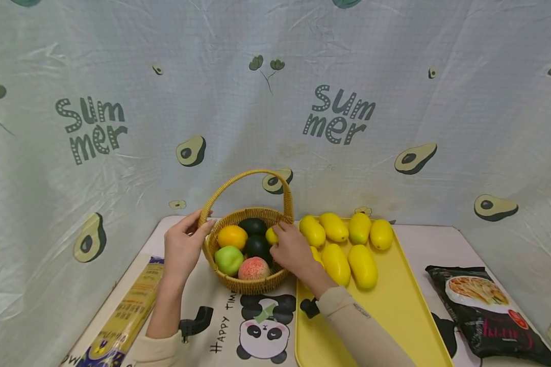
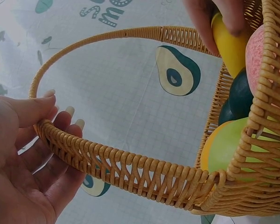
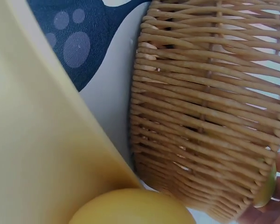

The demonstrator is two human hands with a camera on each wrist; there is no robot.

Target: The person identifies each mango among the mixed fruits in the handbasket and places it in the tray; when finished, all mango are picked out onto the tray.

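My left hand (image 1: 183, 247) holds the handle of the wicker basket (image 1: 252, 286) on its left side, thumb and fingers around the cane in the left wrist view. Inside the basket my right hand (image 1: 296, 251) grips a yellow mango (image 2: 229, 44) at the right edge, beside the handle's far foot. Also in the basket lie an orange fruit (image 1: 232, 237), a green apple (image 1: 229, 260), a peach (image 1: 254, 268) and two dark oval fruits (image 1: 258, 248). The right wrist view mostly shows the basket's woven side (image 3: 205, 102), with fingertips at its right edge.
A yellow tray (image 1: 395, 306) stands right against the basket, with several mangoes (image 1: 362, 266) on its back half. Further right lies a black food packet (image 1: 491, 316). A long yellow packet (image 1: 128, 311) lies at the left. A printed curtain (image 1: 239, 127) hangs behind.
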